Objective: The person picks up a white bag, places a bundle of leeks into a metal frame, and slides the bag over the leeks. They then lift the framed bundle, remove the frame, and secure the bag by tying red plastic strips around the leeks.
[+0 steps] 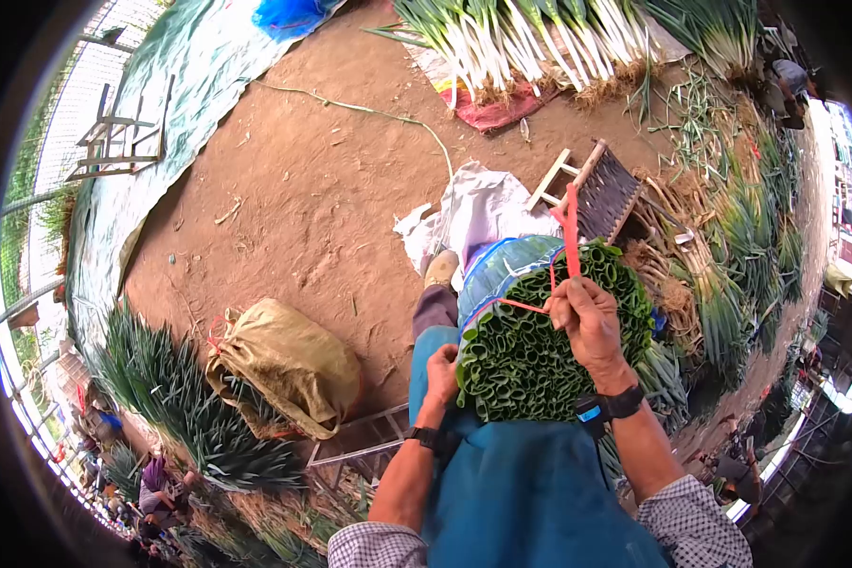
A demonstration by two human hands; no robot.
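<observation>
A large bundle of green onions (pixel 540 369) stands in front of me, its cut hollow green ends facing up, with a clear and blue plastic wrap (pixel 506 275) round its far side. My right hand (pixel 587 322) is closed on a red plastic strip (pixel 571 232) above the bundle's right part. One length of the strip points away from me, and a thinner strand runs left across the bundle's far edge. Against the bundle's left side rests my left hand (pixel 442 374), its fingers curled; whether it holds anything is hidden.
White sacking (pixel 483 204) and a small woven stool (pixel 606 194) lie beyond the bundle. A tied tan sack (pixel 289 364) sits left, beside loose green onions (pixel 161 398). More onions (pixel 540 43) lie in rows at the top and right. People (pixel 156 488) are at the lower left.
</observation>
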